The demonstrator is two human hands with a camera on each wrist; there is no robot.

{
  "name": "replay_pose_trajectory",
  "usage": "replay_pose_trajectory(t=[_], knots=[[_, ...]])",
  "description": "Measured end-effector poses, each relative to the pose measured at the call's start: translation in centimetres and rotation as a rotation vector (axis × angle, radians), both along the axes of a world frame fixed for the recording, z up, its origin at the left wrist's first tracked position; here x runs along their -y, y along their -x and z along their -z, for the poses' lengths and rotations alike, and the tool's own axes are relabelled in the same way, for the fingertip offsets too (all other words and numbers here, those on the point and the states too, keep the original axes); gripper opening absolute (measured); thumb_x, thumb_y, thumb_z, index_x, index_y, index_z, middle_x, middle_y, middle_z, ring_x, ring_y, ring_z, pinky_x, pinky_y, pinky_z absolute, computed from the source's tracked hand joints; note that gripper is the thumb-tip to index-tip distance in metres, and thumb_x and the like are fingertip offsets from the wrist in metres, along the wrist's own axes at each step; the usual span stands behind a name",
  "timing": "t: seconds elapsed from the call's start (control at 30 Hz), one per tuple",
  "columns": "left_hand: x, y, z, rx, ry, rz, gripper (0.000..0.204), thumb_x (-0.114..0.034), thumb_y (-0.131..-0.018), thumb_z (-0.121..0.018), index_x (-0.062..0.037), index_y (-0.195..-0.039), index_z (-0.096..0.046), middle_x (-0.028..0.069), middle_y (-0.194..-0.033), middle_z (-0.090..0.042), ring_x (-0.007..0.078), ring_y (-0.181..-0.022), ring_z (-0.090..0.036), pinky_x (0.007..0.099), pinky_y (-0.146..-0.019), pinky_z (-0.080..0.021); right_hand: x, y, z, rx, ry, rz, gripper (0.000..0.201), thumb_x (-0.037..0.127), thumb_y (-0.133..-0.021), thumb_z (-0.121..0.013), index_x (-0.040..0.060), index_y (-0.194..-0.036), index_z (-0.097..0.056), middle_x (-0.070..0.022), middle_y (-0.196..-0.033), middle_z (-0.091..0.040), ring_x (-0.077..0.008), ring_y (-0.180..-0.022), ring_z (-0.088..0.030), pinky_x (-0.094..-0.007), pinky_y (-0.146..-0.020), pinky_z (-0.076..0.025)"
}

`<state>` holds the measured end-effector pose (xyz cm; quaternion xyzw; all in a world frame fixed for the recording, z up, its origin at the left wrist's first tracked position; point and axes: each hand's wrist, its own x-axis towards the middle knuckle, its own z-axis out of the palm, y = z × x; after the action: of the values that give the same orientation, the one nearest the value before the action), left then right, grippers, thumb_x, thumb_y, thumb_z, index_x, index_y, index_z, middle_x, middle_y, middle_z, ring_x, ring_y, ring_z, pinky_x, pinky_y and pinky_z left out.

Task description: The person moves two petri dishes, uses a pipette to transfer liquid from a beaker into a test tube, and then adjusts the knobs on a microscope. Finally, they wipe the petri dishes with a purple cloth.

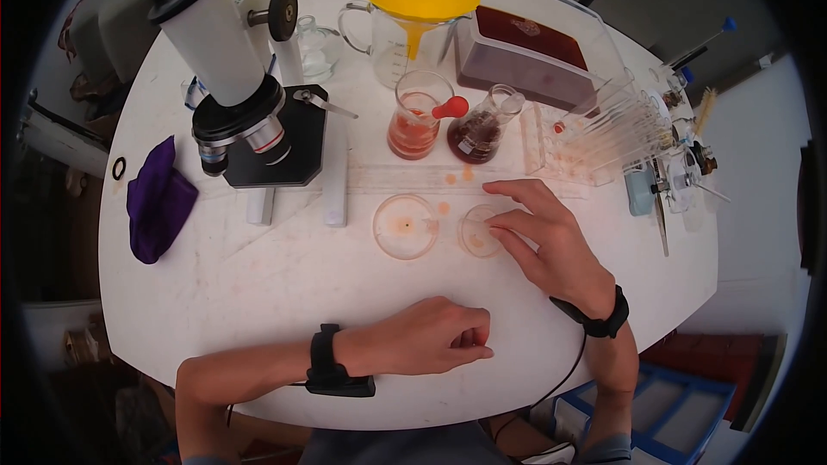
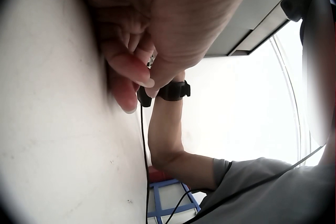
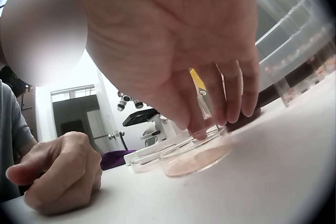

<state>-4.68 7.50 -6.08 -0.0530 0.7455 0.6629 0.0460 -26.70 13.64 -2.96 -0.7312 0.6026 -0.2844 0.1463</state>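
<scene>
A person's right hand reaches over a clear, shallow round dish lying on a white table, near a conical flask of dark liquid. The fingers bend downward and their tips meet the dish near its rim, thumb and forefinger close together; whether they pinch it or only touch it, I cannot tell. The left hand rests on the table nearer the body, fingers loosely curled, nothing visible in it. Handling the dish well probably calls for a light hold on opposite sides of the outer wall (a thin rim like this looks easy to tip), with the base kept level and the fingertips out of the middle. The knuckles should clear the second dish just beside it, which holds a pale orange patch with a dark speck. The dish under the fingers is see-through, low-walled and upright, tinted peach-pink from the right wrist, with a small yellowish spot seen from above. Whether that tint is liquid or residue is unclear.
</scene>
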Motion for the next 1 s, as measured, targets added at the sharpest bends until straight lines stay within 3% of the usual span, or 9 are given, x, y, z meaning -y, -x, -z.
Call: replay_pose_trajectory(t=[0.03, 0.27, 0.33, 0.4, 0.77, 0.83, 0.87, 0.93, 1.0], knots=[[0.03, 0.02, -0.12, 0.013, -0.01, 0.001, 0.025, -0.02, -0.096, -0.071, 0.0015, -0.087, -0.063, 0.0146, -0.074, -0.07, 0.0301, -0.068, -0.069, 0.0384, -0.066, -0.053, 0.09, -0.02, -0.15, 0.0, 0.0, -0.001, 0.019, -0.001, -0.08, -0.077, -0.0036, -0.098, -0.071, -0.0185, -0.129, -0.063, -0.0364, -0.115, -0.061, -0.0414, -0.092, -0.054], [0.04, -0.03, -0.02, 0.018, -0.022, -0.005, 0.025, -0.02, -0.096, -0.071, 0.0013, -0.086, -0.063, 0.0147, -0.074, -0.07, 0.0305, -0.069, -0.069, 0.0386, -0.066, -0.053, 0.28, -0.19, -0.32, 0.048, -0.124, 0.06, 0.023, 0.0, -0.08, -0.08, -0.0001, -0.102, -0.072, -0.0139, -0.135, -0.063, -0.0337, -0.119, -0.06, -0.039, -0.097, -0.052], [-0.07, -0.07, 0.33, -0.012, 0.009, 0.002, 0.022, -0.02, -0.097, -0.073, -0.001, -0.091, -0.062, 0.0094, -0.07, -0.066, 0.023, -0.062, -0.064, 0.0346, -0.062, -0.052, 0.09, -0.24, -0.38, 0.05, -0.124, 0.073, 0.027, 0.0, -0.079, -0.081, 0.0004, -0.105, -0.071, -0.014, -0.135, -0.063, -0.0338, -0.121, -0.06, -0.0393, -0.098, -0.052], [-0.14, -0.01, 0.47, -0.014, 0.015, 0.001, 0.022, -0.02, -0.097, -0.072, -0.0011, -0.091, -0.062, 0.0095, -0.07, -0.066, 0.0231, -0.063, -0.064, 0.0345, -0.062, -0.052, -0.16, -0.14, -0.43, 0.015, -0.051, 0.098, 0.031, -0.001, -0.077, -0.081, -0.0013, -0.106, -0.07, -0.016, -0.132, -0.063, -0.0369, -0.117, -0.06, -0.0415, -0.093, -0.053], [-0.07, 0.0, 0.12, 0.002, -0.005, -0.005, 0.022, -0.021, -0.097, -0.072, -0.0011, -0.091, -0.063, 0.0091, -0.071, -0.067, 0.0217, -0.064, -0.065, 0.0336, -0.064, -0.053, -0.28, -0.06, -0.13, 0.013, -0.036, 0.062, 0.033, -0.002, -0.075, -0.082, -0.0011, -0.105, -0.068, -0.0164, -0.13, -0.063, -0.0371, -0.115, -0.061, -0.042, -0.092, -0.054], [0.01, 0.04, -0.12, 0.021, -0.029, -0.001, 0.024, -0.02, -0.096, -0.071, 0.0013, -0.089, -0.064, 0.0148, -0.075, -0.071, 0.0307, -0.069, -0.069, 0.0392, -0.066, -0.053, -0.32, 0.0, -0.15, 0.008, -0.035, 0.06, 0.033, -0.002, -0.075, -0.082, -0.0012, -0.105, -0.068, -0.0164, -0.13, -0.063, -0.0372, -0.115, -0.061, -0.0421, -0.092, -0.054], [-0.02, 0.02, 0.0, 0.021, -0.029, -0.002, 0.024, -0.02, -0.096, -0.071, 0.0013, -0.089, -0.064, 0.0148, -0.075, -0.071, 0.0307, -0.069, -0.069, 0.0392, -0.066, -0.053, -0.33, 0.02, -0.17, 0.006, -0.039, 0.058, 0.034, -0.002, -0.075, -0.082, -0.0011, -0.105, -0.068, -0.0167, -0.13, -0.062, -0.0373, -0.115, -0.061, -0.042, -0.092, -0.054], [-0.13, -0.04, 0.33, 0.002, 0.003, -0.001, 0.022, -0.021, -0.097, -0.072, -0.001, -0.091, -0.063, 0.0087, -0.07, -0.066, 0.0213, -0.063, -0.064, 0.0334, -0.063, -0.053, -0.33, -0.04, -0.18, 0.004, -0.043, 0.055, 0.034, -0.002, -0.075, -0.082, -0.001, -0.106, -0.068, -0.0171, -0.13, -0.062, -0.0374, -0.115, -0.061, -0.042, -0.093, -0.054], [-0.13, -0.05, 0.36, -0.006, 0.004, -0.003, 0.022, -0.021, -0.097, -0.072, -0.0009, -0.091, -0.063, 0.0087, -0.07, -0.066, 0.0214, -0.063, -0.064, 0.0335, -0.063, -0.053, -0.33, -0.16, -0.23, 0.004, -0.038, 0.074, 0.036, -0.001, -0.075, -0.082, -0.0009, -0.109, -0.07, -0.0178, -0.13, -0.062, -0.0377, -0.115, -0.061, -0.0418, -0.093, -0.054]])
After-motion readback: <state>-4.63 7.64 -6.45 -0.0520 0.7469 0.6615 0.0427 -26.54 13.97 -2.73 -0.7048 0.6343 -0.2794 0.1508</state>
